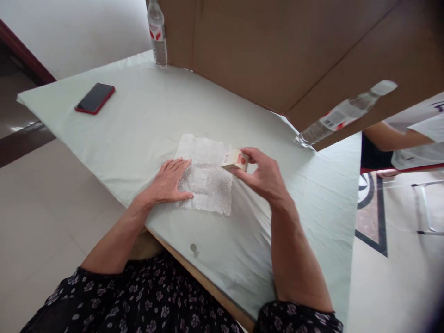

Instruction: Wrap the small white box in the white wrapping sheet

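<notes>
Person seated at the table (pixel 114 138), pale green cloth over it. Left hand (pixel 168 181) lies palm down, fingers spread and released, flat on the near-left part of a sheet of bubble wrap (pixel 208 189); it pins the sheet rather than gripping it. Right hand (pixel 264 178) pinches a small box (pixel 236 160), cream with a red mark, between thumb and fingertips, held at the sheet's far-right edge, just above it or barely touching; cannot tell which. Risks as I read them: the hold on the box is fingertip only, so a slack thumb could let it drop or tip onto the wrap. The sheet is held down on one side alone; a nudge from the box could ruck or slide the free side on the smooth cloth. A plastic bottle (pixel 342 115) stands close on the right against the cardboard panel (pixel 263 51); a wide elbow sweep might knock it. Second bottle (pixel 157 32) and a red phone (pixel 95 98) are well apart, out of harm. Another person's arm (pixel 391 136) shows beyond the cardboard.
</notes>
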The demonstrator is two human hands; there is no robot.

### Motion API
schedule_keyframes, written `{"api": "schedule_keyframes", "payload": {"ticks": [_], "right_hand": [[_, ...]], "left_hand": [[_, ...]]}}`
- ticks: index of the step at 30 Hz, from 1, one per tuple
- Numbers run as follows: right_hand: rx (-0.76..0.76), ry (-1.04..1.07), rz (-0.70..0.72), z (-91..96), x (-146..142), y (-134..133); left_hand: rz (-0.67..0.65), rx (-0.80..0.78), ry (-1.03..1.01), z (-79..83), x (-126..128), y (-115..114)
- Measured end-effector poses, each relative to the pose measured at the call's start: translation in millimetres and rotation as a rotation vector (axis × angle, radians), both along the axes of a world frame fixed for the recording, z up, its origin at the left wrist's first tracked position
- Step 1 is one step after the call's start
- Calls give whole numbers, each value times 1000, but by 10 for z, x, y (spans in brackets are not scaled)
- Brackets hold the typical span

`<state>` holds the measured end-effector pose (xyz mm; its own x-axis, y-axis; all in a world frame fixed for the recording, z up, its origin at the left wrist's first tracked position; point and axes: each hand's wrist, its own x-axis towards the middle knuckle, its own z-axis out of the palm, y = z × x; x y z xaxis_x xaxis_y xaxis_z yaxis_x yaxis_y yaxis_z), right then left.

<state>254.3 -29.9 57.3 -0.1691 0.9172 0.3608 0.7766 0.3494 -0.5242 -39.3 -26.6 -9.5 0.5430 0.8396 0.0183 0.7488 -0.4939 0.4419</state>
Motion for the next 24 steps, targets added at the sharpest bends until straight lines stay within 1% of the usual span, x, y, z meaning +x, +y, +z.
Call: {"api": "schedule_keyframes", "payload": {"ticks": [1,3,4,6,9,11,16,20,22,24], "right_hand": [[21,14,53,-21,-148,-9],[14,-36,149,-114,-400,-3],[-4,-83,169,-178,-494,12],[-88,-185,211,-315,-604,57],[-218,-257,267,-469,-613,126],[-251,-238,284,-512,-576,149],[-245,-247,274,-518,-575,120],[-241,-268,259,-518,-588,95],[-258,-242,262,-504,-552,87],[-279,-182,279,-480,-499,73]], "left_hand": [[2,2,-4,-5,1,2],[6,1,-11,-15,1,6],[7,-2,-14,-19,1,8],[5,-9,-19,-19,0,8],[-3,-24,-26,-10,0,2],[-5,-31,-26,-7,2,-4],[-3,-30,-33,1,1,12],[-38,-88,-53,77,-49,4],[-57,-108,-84,126,-100,-76],[-57,-79,-90,160,-158,-220]]}}
